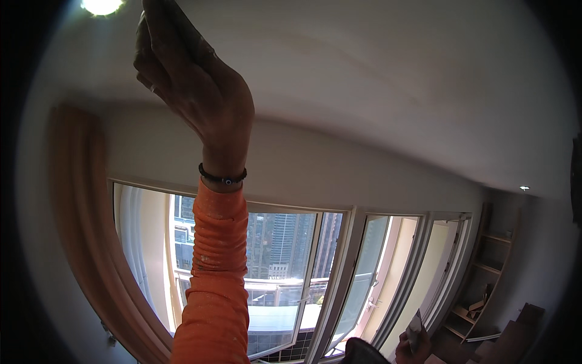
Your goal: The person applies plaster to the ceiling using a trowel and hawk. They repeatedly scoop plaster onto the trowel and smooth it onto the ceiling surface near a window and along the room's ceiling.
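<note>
My left hand (191, 79) is raised high toward the pale ceiling (364, 91), at the end of an orange sleeve flecked with white specks. Its fingers are bent and pressed together, their tips cut off by the upper edge, so anything in them is hidden. A ring and a dark bead bracelet (223, 178) show on this hand and wrist. Low at the right, my right hand (405, 350) grips a flat grey blade (414, 332) that points upward. A bit of orange sleeve shows beside it.
Behind my arm runs a window wall with white frames (353, 242); some panes stand open, and tall buildings show outside. An orange-brown curtain (79, 182) hangs at the left. Wooden shelves (488, 267) stand at the right. A dark rounded object (364, 352) shows at the bottom edge.
</note>
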Tool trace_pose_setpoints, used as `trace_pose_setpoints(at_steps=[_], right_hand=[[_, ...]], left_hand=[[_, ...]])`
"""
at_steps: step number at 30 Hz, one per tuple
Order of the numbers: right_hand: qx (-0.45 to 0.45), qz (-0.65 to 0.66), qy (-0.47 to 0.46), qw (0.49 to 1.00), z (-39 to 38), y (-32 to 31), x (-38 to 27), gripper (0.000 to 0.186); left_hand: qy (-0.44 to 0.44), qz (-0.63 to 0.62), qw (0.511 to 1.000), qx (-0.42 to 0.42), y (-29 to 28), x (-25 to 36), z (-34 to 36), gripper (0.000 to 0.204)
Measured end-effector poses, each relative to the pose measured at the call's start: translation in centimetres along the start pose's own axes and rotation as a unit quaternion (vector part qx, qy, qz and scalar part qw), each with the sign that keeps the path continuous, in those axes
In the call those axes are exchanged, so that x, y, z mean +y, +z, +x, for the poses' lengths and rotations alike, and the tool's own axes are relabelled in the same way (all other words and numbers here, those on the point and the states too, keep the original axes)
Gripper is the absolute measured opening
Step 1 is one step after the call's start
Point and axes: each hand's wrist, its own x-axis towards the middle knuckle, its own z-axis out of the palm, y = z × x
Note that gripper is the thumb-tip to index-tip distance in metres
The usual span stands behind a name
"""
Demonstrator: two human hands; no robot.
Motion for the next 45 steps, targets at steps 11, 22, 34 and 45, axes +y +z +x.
trace_pose_setpoints(at_steps=[11,22,34,45], right_hand=[[0.078,-0.187,0.006,0.979,1.2,-2.8,3.7,0.056],[0.183,-0.290,-0.080,0.936,0.5,-11.2,2.6,0.062],[0.304,0.450,0.096,0.834,2.2,-13.9,6.6,0.038],[0.182,0.445,0.153,0.863,3.9,-7.0,10.2,0.052]], left_hand=[[0.003,0.039,0.999,-0.001,8.1,6.3,-3.3,0.075],[-0.115,-0.100,0.982,-0.109,16.9,33.6,-21.9,0.066],[-0.443,-0.452,0.574,-0.519,-13.8,38.5,-33.7,0.040],[-0.845,-0.121,0.081,-0.515,-38.7,32.7,-27.4,0.037]])
